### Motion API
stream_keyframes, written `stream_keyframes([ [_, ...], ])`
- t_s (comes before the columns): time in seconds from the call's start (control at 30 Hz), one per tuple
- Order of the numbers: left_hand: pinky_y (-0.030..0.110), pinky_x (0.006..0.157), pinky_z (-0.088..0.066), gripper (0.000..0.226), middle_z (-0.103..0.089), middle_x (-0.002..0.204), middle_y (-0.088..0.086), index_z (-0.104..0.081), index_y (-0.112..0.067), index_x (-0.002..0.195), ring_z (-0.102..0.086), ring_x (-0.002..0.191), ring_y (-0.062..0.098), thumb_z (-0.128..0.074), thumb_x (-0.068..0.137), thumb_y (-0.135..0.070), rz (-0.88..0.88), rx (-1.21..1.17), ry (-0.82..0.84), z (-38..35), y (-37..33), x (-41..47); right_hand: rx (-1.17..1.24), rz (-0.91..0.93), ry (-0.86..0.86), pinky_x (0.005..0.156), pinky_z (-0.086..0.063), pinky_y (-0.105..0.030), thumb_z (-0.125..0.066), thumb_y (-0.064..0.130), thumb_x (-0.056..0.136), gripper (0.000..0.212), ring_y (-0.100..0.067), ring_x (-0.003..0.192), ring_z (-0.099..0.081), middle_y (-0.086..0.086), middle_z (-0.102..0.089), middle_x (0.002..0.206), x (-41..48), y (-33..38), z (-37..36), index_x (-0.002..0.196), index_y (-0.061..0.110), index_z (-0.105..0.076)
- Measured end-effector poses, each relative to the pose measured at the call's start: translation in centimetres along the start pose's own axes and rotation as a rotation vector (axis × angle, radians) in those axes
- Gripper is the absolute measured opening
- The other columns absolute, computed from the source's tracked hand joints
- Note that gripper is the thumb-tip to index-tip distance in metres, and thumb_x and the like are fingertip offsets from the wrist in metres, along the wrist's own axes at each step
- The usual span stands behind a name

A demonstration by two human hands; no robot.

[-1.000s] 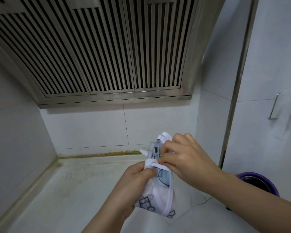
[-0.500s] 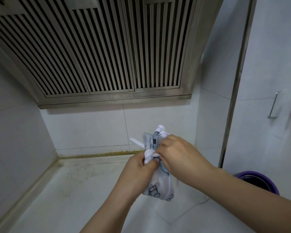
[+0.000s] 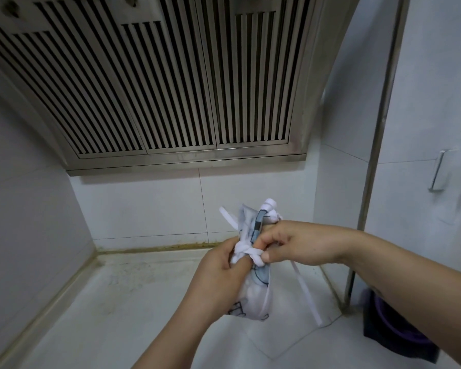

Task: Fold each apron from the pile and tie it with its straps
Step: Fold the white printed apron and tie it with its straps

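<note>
While held upright in mid-air over the smooth white table (image 3: 112, 302), shows as a tight bundle: folded white apron with blue-grey line print (image 3: 253, 291), caught between both hands and well clear of the surface below. Cinched about the middle by a white fabric strap (image 3: 246, 254), wound round the cloth and crossed into a knot at the front. Wrapped about the bundle from the left, the left hand (image 3: 218, 270), its grip closed on the apron, thumb lying against the knot. Set against it from the right, the right hand (image 3: 298, 243), grip narrow, thumb and forefinger pinching the strap right at the knot, remaining fingers curled behind the cloth. Trailing down and rightward from under that hand, one long loose strap end (image 3: 308, 296), hanging free beside the bundle; whether its tip touches the table cannot be told. Poking up and leftward above the left hand, a second, shorter strap end (image 3: 228, 215). Overhead, a slatted stainless-steel range hood (image 3: 171, 89) filling the upper view, mounted against the white tiled wall (image 3: 144, 203). Along the right, a vertical metal frame strip (image 3: 378, 134), then a pale panel bearing a small metal bar handle (image 3: 438, 170). Low at the right, partly hidden by the right forearm, a round purple plastic bucket (image 3: 394, 326); contents too dark to make out.
</note>
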State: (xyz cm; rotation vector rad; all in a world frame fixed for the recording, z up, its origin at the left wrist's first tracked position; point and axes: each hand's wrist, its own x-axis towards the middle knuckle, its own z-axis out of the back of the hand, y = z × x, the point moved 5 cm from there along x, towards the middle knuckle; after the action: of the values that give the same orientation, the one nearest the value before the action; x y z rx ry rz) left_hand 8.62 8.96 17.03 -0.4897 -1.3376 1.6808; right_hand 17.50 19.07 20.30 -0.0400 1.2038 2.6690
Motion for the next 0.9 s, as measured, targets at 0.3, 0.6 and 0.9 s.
stream_keyframes([
  [0.3,0.037,0.089,-0.052,0.017,-0.073,0.095,-0.008,-0.068,-0.027,0.101,-0.067,0.093,0.010,-0.064,0.088,-0.019,-0.028,-0.068,0.019,0.2,-0.9,-0.1,-0.268,0.170,-0.438,0.075,-0.047,-0.019,-0.076,0.030,0.077,0.007,0.000,0.082,-0.058,0.018,-0.065,0.077,-0.4,0.9,1.0,0.081,0.026,-0.074],
  [0.6,0.041,0.096,-0.042,0.030,-0.062,0.105,0.025,-0.061,0.010,0.099,-0.060,0.103,0.033,-0.048,0.072,0.007,0.132,-0.602,0.408,-0.6,-0.6,-0.4,-0.966,0.787,-0.704,0.073,-0.028,-0.025,-0.056,0.034,0.091,0.019,-0.012,0.072,-0.049,0.007,-0.060,0.080,-3.0,4.8,-0.5,0.083,0.023,-0.070],
  [0.9,0.012,0.083,-0.046,0.057,-0.060,0.113,-0.025,-0.040,-0.048,0.125,-0.055,0.101,-0.012,-0.048,0.090,-0.005,-0.159,0.214,0.265,-0.9,-1.8,-0.5,-0.211,0.220,-0.360,0.072,-0.027,0.000,-0.073,0.017,0.081,0.010,0.015,0.065,-0.052,0.030,-0.053,0.050,-1.4,2.5,0.3,0.082,0.008,-0.074],
])
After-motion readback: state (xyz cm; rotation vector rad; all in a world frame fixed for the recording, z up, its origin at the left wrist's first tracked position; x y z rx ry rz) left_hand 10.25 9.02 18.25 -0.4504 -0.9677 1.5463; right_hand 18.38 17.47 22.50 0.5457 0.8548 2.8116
